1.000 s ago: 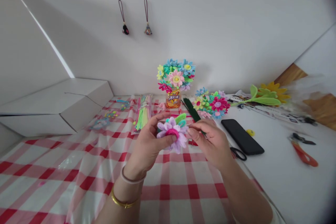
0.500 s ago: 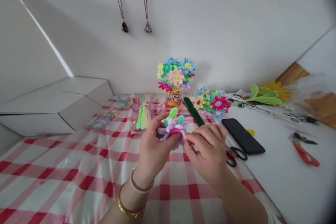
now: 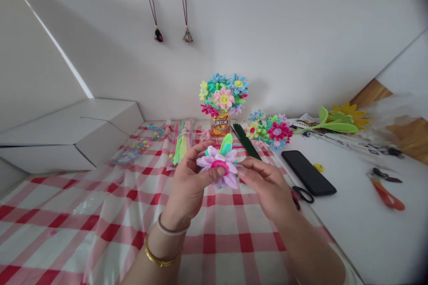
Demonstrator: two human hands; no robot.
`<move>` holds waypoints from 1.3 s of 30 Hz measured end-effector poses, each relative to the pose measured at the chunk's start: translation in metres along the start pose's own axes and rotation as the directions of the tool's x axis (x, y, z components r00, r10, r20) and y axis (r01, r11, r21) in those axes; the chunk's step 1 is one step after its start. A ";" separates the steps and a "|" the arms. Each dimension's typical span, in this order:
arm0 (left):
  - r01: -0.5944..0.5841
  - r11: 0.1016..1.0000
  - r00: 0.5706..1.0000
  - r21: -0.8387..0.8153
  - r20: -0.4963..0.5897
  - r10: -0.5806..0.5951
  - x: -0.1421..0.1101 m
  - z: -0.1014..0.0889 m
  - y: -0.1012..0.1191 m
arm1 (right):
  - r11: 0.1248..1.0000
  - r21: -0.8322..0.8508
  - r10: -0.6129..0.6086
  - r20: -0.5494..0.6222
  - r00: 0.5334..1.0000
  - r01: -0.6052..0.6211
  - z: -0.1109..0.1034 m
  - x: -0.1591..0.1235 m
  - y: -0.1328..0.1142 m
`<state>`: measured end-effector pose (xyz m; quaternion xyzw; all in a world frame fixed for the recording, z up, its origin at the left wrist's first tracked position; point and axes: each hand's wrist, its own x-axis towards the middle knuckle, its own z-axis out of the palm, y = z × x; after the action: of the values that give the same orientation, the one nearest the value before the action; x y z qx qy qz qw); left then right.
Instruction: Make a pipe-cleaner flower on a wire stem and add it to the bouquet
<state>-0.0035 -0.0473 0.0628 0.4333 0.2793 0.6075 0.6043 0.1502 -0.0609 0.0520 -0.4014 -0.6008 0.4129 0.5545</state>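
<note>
A lilac pipe-cleaner flower (image 3: 229, 158) with a pink centre and green leaves behind it is held up over the checked cloth. My left hand (image 3: 192, 178) grips it, thumb pressed on the pink centre and fingers behind the petals. At its right side my right hand (image 3: 267, 185) pinches a petal between thumb and forefinger; the other fingers are curled and partly hidden. Past the flower stands a bottle (image 3: 220, 125) with an orange label, filled with pipe-cleaner flowers (image 3: 224, 98).
Bagged pipe cleaners (image 3: 182, 142), dark green stems (image 3: 246, 141) and a flower bunch (image 3: 272, 131) lie behind my hands. At right are scissors (image 3: 303, 194), a black phone (image 3: 308, 173) and orange-handled pliers (image 3: 386, 191). A white box (image 3: 110, 129) stands left on the checked tablecloth (image 3: 133, 231).
The flower has turned its face more toward me, showing its pink centre. My left hand has shifted slightly left, and my right hand has rotated, its fingers now mostly behind the thumb.
</note>
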 end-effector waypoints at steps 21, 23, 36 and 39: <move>0.024 0.995 0.996 -0.095 -0.087 -0.032 0.007 -0.003 -0.001 | 0.938 -0.282 -0.239 -0.108 0.965 0.201 -0.004 0.005 0.005; 0.028 0.995 0.994 -0.091 -0.100 -0.037 0.007 -0.003 0.000 | 0.760 -0.507 -0.493 -0.042 0.869 0.407 -0.004 0.004 0.000; -0.031 0.993 0.991 -0.118 -0.134 0.015 0.005 0.003 -0.005 | 0.701 -0.581 -0.536 -0.047 0.843 0.413 0.006 0.001 0.002; -0.042 0.986 0.990 -0.159 -0.138 0.020 0.005 0.003 -0.006 | 0.782 -0.541 -0.401 -0.055 0.914 0.311 0.010 0.000 0.005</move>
<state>0.0023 -0.0419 0.0601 0.3450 0.2631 0.6655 0.6074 0.1404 -0.0594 0.0469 -0.4484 -0.7063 0.0870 0.5409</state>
